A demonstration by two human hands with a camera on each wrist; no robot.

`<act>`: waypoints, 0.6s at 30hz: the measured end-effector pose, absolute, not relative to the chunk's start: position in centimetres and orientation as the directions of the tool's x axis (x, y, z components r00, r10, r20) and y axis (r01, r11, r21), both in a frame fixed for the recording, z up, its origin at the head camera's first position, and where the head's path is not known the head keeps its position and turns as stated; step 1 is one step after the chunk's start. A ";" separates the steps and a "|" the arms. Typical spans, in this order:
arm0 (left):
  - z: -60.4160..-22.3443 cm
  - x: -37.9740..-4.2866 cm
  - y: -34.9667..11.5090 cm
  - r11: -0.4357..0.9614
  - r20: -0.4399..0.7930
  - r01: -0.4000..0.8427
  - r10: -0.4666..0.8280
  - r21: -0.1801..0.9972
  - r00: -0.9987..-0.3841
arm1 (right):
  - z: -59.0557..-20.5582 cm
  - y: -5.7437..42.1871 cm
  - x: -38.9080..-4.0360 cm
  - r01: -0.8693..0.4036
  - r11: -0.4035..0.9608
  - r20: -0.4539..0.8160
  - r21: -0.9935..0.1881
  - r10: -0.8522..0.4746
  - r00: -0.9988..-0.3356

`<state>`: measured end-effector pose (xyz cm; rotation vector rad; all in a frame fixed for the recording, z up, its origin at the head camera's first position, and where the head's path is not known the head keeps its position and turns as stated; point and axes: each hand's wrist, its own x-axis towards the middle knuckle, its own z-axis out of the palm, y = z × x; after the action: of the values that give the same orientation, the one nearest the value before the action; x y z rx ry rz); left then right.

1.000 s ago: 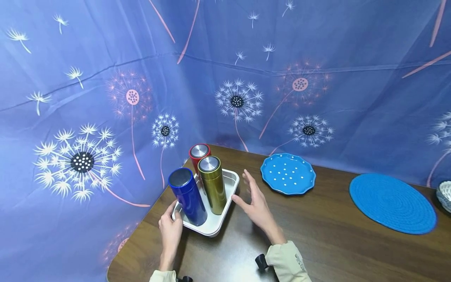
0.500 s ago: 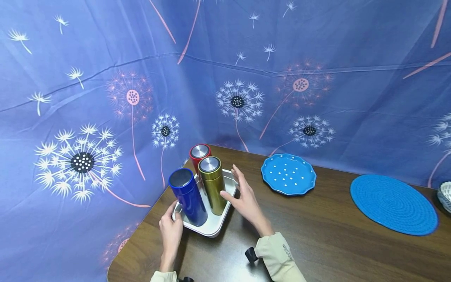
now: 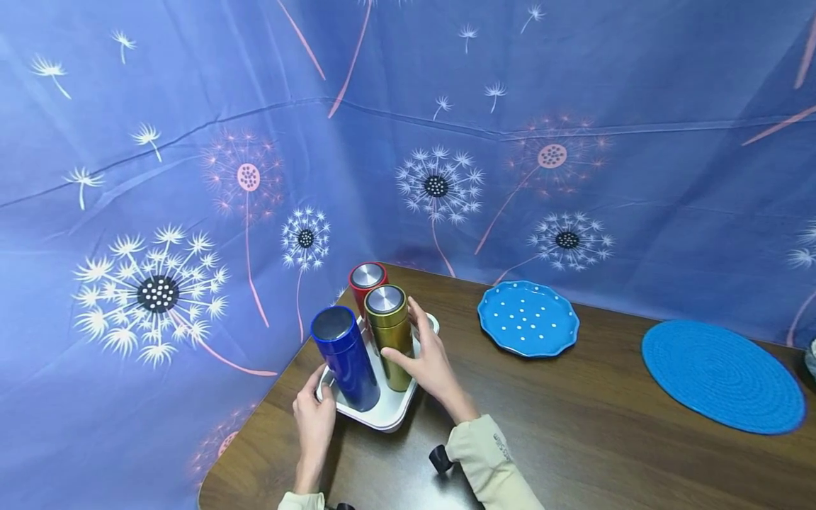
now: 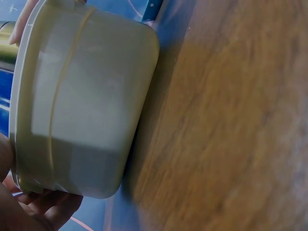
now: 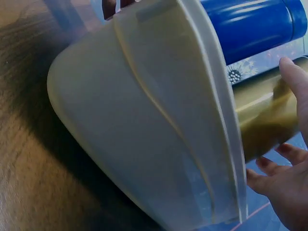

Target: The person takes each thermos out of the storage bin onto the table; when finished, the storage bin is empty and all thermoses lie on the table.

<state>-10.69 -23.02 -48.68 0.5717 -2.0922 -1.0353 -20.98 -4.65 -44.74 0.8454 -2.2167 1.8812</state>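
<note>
Three thermos flasks stand upright in a white plastic tub (image 3: 387, 418): a blue flask (image 3: 347, 365) at the near left, a gold flask (image 3: 390, 340) at the right, and a red flask (image 3: 367, 276) partly hidden behind it. My left hand (image 3: 314, 418) grips the tub's near-left rim, thumb over the edge and fingers under it, as the left wrist view shows. Around the gold flask reaches my right hand (image 3: 428, 365), thumb across its near side and extended fingers along its far side; the right wrist view shows them loosely spread, and firm contact is unclear.
A blue polka-dot plate (image 3: 528, 319) lies right of the tub on the wooden table (image 3: 574, 439). Farther right is a round blue woven mat (image 3: 720, 375). A dandelion-patterned curtain (image 3: 382, 177) hangs behind the table, whose edge runs along the left.
My right hand has moved left, from beside the tub to around the gold flask. My left hand keeps its hold on the rim. The head view has shifted slightly.
</note>
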 end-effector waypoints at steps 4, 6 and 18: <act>-48.6 -10.7 -22.9 0.586 0.413 -0.073 -0.648 0.807 -0.639 | -45.0 -5.1 -21.0 -0.478 0.095 0.428 -0.873 -0.320 -0.845; -48.6 -10.8 -22.9 0.580 0.407 -0.074 -0.652 0.811 -0.640 | -45.1 -5.3 -20.9 -0.477 0.105 0.427 -0.872 -0.313 -0.848; -48.8 -10.7 -23.1 0.564 0.390 -0.080 -0.659 0.822 -0.643 | -45.1 -5.9 -20.8 -0.471 0.117 0.435 -0.874 -0.239 -0.868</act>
<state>-10.75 -23.10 -48.78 0.5893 -2.0914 -1.0518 -20.81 -5.95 -45.12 0.7102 -2.2007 1.8388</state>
